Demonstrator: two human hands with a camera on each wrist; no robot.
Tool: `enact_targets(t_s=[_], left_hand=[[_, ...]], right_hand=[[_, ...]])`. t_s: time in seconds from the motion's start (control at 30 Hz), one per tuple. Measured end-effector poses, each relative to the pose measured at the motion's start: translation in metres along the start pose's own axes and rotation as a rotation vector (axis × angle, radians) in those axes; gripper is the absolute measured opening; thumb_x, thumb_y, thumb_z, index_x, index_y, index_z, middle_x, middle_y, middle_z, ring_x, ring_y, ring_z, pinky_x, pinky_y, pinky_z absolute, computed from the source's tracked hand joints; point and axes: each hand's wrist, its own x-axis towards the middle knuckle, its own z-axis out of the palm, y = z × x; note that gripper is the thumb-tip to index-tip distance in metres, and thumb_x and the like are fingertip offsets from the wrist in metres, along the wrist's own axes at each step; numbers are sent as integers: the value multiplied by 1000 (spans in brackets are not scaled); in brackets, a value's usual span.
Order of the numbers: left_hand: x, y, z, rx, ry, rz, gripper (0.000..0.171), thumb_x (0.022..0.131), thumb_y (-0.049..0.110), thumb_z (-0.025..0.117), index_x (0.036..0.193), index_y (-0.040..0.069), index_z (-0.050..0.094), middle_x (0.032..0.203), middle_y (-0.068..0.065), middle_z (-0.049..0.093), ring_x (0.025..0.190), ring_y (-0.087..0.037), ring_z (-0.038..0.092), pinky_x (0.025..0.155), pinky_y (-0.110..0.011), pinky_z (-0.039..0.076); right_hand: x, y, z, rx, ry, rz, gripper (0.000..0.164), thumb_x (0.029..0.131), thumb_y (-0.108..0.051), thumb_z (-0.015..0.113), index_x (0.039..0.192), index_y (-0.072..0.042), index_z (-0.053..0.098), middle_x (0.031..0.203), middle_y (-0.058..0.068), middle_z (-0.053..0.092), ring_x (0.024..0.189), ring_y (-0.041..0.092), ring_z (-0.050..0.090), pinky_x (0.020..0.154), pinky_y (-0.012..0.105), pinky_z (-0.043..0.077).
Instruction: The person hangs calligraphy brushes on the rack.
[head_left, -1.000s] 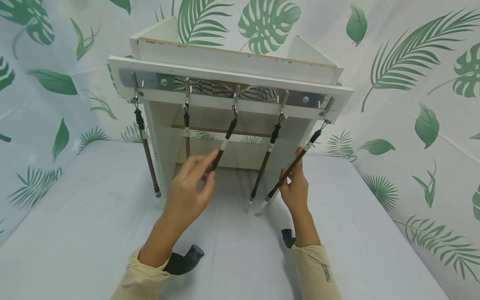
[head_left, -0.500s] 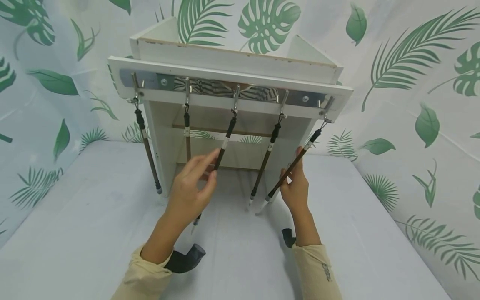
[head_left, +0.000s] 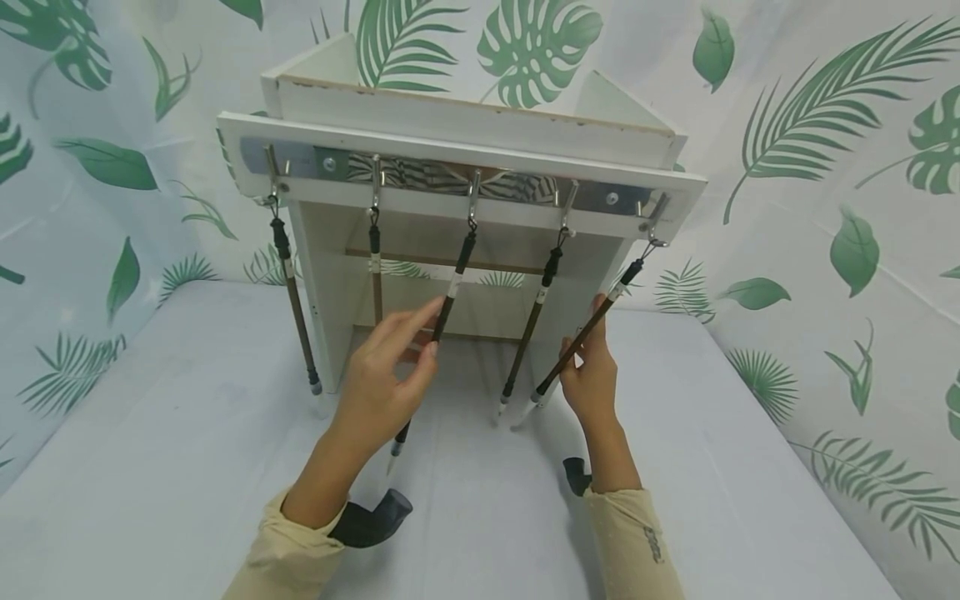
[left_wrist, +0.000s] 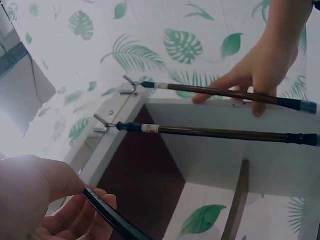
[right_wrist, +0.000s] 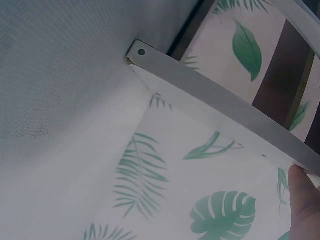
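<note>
Several calligraphy brushes with dark handles hang by cord loops from a row of metal hooks [head_left: 474,196]. My left hand [head_left: 382,375] pinches the middle brush [head_left: 447,312] between thumb and fingers. That brush slants toward me, its pale tip showing below my hand. In the left wrist view, its dark shaft [left_wrist: 114,216] lies against my fingertips. My right hand [head_left: 592,379] holds the front edge of the white cabinet's side panel, behind the rightmost brush [head_left: 577,342]. One finger [right_wrist: 302,200] lies along that panel [right_wrist: 240,112] in the right wrist view.
The white open cabinet [head_left: 480,121] stands on a white cloth-covered table [head_left: 187,433]. More brushes hang at the left [head_left: 295,304] and right of centre [head_left: 533,325]. Behind is a leaf-print backdrop [head_left: 825,125]. Black curved pieces [head_left: 371,518] stick out at my wrists.
My left hand has shifted slightly right with the middle brush, and the brush's lower end has come into view beneath it. My right hand stays where it was.
</note>
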Motion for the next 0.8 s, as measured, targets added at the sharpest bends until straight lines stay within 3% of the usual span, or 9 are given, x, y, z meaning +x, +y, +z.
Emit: enact_targets(t_s=[0.57, 0.8], left_hand=[[1, 0, -1, -4, 3, -23, 44, 80, -7, 59, 123, -1, 55, 102, -16, 59, 84, -21, 61, 65, -26, 54], [1, 1, -3, 2, 8, -33, 43, 80, -6, 60, 123, 0, 55, 102, -15, 59, 83, -20, 62, 65, -26, 54]], right_hand=[[0, 0, -1, 1, -6, 3, 79, 86, 5, 52, 148, -20, 8, 146, 15, 32, 106, 41, 57, 81, 45, 51], [1, 1, 0, 9, -8, 7, 79, 86, 6, 51, 148, -20, 9, 144, 18, 34, 107, 41, 57, 82, 45, 51]])
